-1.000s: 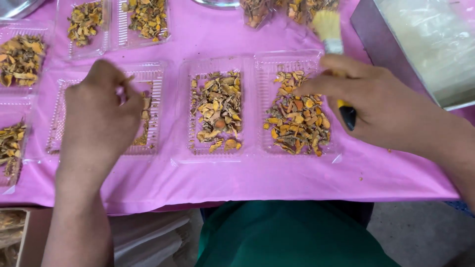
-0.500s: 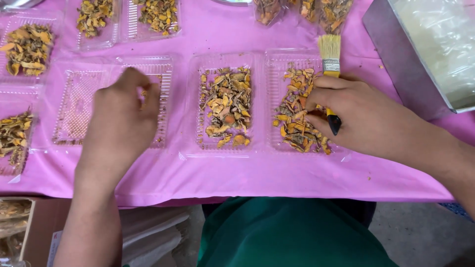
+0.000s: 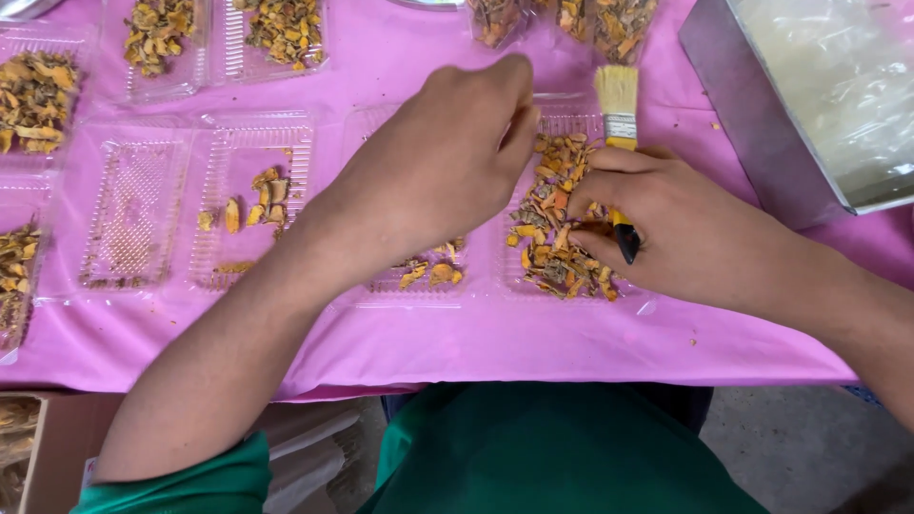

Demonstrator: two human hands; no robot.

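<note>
My left hand (image 3: 447, 157) reaches across the middle clear tray, fingers pinched together over the right clear tray (image 3: 644, 303) heaped with dried orange-yellow slices (image 3: 557, 224); whether it holds a slice I cannot tell. My right hand (image 3: 681, 224) rests on that same tray, gripping a small paintbrush (image 3: 617, 109) with pale bristles, a yellow handle and a black tip. Its fingertips touch the slices. The left double tray (image 3: 133, 200) holds only a few slices (image 3: 257, 195) in its right half.
Everything sits on a pink tablecloth (image 3: 514, 343). More clear trays of dried slices (image 3: 286, 29) line the back and left edge (image 3: 33, 90). A grey metal box (image 3: 809, 95) lined with clear plastic stands at the right. Cardboard and papers (image 3: 295, 457) lie below the table.
My left hand left the left tray, where a few slices now lie, and swung right across to the heaped right tray. The right hand stayed put with the brush.
</note>
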